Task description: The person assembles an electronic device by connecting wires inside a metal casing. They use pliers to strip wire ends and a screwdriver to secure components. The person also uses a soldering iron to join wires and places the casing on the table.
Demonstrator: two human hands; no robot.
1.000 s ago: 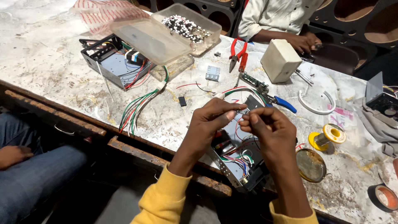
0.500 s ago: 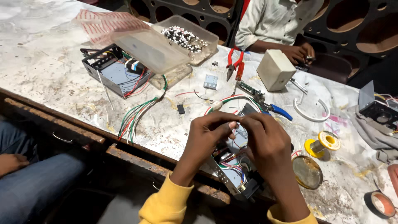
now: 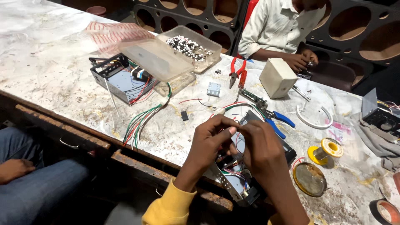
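Nearest the camera, the left hand (image 3: 210, 139) and right hand (image 3: 260, 150) meet fingertip to fingertip, both pinched shut on what looks like a thin wire (image 3: 233, 132), too small to be sure. Directly beneath them lies an open metal chassis (image 3: 237, 183), its long axis running away to the right. Beyond sit blue pliers (image 3: 280, 121), red cutters (image 3: 237, 71) and a clear parts box (image 3: 191, 48). Farthest off, another person's hand (image 3: 301, 60) works.

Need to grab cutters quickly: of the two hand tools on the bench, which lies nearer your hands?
The blue-handled pliers, lying just beyond the right hand. The red-handled pliers lie farther back, beside the clear plastic box.
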